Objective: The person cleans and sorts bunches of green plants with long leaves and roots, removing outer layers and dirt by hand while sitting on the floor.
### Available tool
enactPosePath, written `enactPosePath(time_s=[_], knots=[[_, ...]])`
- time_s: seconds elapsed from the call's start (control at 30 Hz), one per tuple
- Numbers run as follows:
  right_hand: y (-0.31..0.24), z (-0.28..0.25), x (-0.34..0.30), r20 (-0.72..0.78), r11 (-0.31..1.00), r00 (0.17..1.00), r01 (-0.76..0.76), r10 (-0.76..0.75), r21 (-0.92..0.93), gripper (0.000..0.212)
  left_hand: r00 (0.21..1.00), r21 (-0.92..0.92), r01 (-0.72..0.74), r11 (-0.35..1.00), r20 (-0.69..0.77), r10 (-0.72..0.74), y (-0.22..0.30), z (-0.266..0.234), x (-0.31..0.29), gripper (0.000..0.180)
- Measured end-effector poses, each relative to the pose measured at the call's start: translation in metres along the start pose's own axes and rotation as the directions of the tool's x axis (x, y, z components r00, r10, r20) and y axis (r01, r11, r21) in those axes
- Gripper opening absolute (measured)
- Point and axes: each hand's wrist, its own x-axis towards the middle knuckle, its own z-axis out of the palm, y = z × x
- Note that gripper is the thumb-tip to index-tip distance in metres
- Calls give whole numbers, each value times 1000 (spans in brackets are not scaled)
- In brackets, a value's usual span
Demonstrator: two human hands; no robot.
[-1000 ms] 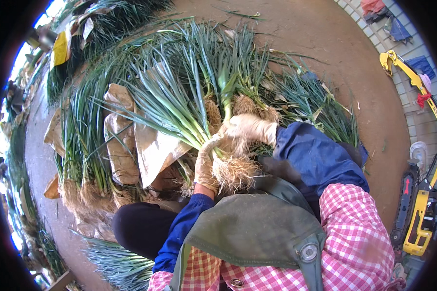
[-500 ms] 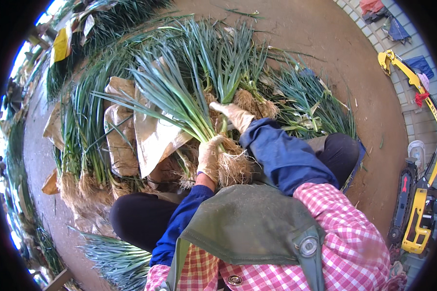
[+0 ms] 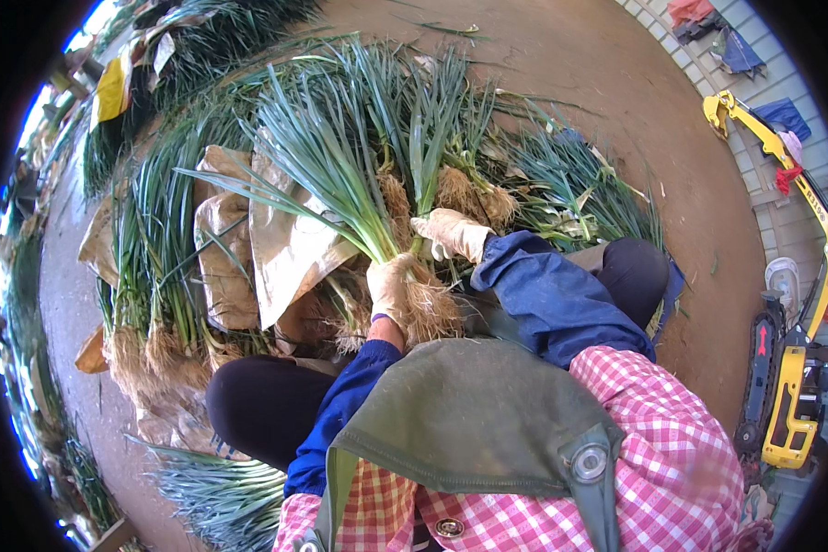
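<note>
A bunch of long green onions leans up and to the left, its leaves fanned over the pile behind. My left hand, in a pale work glove, wraps round the white lower stems. Below and beside that grip hang the tangled tan roots. My right hand, gloved too, is just right of the stems, thumb pointing left and fingers loosely curled and apart. A short green stalk stands between it and the bunch; whether the fingertips touch it is hard to see.
More green onions lie at the left, with others at the right and a bundle at the lower left. Pale sacking lies between piles. A yellow toy-like excavator stands at the far right. My knees flank the work.
My right hand has drawn back down and right from the upper stems, its fingers lower now. The held bunch has shifted slightly left and its leaves stand a little more upright.
</note>
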Motion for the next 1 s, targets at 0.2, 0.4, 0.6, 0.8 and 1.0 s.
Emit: enactPosePath(time_s=[0.2, 0.4, 0.6, 0.8, 1.0], knots=[[21, 23, -17, 249, 950, 945, 139, -212, 280, 25, 998, -14, 58, 998, 5, -58, -3, -1, 7, 6], [-49, 10, -122, 334, 969, 928, 89, -164, 229, 38, 994, -123, 110, 986, 26, -108, 10, -4, -3, 14], [4, -158, -160, -142, 893, 982, -174, 125, -415, 30, 947, -301, 281, 911, 243, -211, 15, -1, -5, 23], [78, -205, -152, -423, -2, 888, -430, 181, -903, 46, 890, -370, 393, 842, 381, -249, 14, 15, -15, 22], [3, -15, -36, 140, 912, 973, 113, -182, 395, 62, 878, -470, 427, 772, 418, -232, 28, 2, -27, 22]])
